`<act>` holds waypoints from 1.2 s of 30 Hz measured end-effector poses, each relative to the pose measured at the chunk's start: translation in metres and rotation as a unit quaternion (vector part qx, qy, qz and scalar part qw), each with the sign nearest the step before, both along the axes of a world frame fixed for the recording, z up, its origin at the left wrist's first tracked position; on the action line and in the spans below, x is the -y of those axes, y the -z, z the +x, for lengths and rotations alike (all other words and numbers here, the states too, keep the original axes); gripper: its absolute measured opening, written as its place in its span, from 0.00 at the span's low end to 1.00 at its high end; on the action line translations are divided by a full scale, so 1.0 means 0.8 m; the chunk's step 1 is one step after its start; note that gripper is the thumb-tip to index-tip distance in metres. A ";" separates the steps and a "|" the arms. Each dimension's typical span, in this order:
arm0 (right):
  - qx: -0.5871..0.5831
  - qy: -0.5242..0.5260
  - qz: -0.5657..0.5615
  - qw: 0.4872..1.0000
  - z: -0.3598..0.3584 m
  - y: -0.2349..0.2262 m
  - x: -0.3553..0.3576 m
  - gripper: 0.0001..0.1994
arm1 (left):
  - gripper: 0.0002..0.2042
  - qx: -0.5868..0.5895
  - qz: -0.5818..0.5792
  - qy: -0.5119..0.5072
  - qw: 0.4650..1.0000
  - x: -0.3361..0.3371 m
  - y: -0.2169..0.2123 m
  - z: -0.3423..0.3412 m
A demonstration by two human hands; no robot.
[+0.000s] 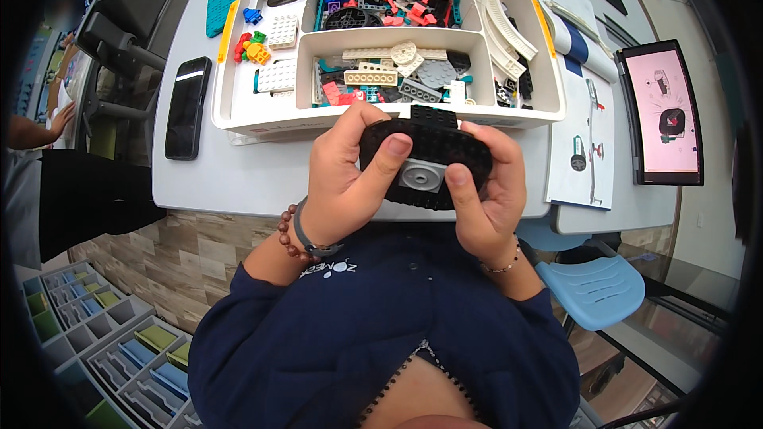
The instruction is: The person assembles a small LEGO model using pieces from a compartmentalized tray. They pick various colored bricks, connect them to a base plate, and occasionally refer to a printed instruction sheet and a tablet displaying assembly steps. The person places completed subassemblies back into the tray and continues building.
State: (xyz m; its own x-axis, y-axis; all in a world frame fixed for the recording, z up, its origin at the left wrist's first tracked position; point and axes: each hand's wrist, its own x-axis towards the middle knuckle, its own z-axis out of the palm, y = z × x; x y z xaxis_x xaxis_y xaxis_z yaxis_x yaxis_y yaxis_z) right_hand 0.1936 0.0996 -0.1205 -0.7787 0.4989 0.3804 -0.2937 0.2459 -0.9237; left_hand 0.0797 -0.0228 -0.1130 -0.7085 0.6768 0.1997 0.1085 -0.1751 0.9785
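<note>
Black smartphone lying flat at nine o'clock on the white table, just beside the sorting tray. White compartment tray spanning ten to one o'clock, filled with loose building bricks: white studded plates and small red, green and yellow pieces in the left section, grey, white and black parts in the middle ones, curved white pieces at the right. Left hand at centre, fingers curled around the left end of a black oval studded brick assembly, thumb pressed on its upper face. Grey square piece set in the middle of the assembly, between the two thumbs. Right hand gripping the right end, thumb touching the grey piece's lower edge. Assembly held above the table's near edge, just at six o'clock of the tray. Printed instruction sheet at three o'clock, then a tablet with a pink screen. Light blue chair at four o'clock.
</note>
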 end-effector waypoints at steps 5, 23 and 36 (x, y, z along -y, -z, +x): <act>-0.060 -0.053 -0.042 0.996 -0.001 0.013 -0.023 0.31 | 0.13 -0.020 0.081 0.009 0.996 -0.010 0.007 0.001; -0.021 -0.076 -0.019 0.997 -0.009 -0.006 0.002 0.32 | 0.18 0.043 0.006 0.045 0.998 -0.038 -0.020 0.001; -0.010 -0.153 0.113 0.982 -0.021 -0.008 -0.024 0.37 | 0.21 0.220 0.078 0.158 0.959 -0.047 -0.001 -0.016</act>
State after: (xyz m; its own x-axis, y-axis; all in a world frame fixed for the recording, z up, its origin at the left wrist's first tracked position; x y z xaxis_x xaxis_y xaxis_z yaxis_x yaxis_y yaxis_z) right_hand 0.1764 0.1186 -0.1143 -0.8699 0.1441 0.4717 -0.4037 0.3414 -0.8488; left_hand 0.0669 0.0145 -0.1121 -0.5112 0.8582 0.0455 -0.3915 -0.2796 0.8767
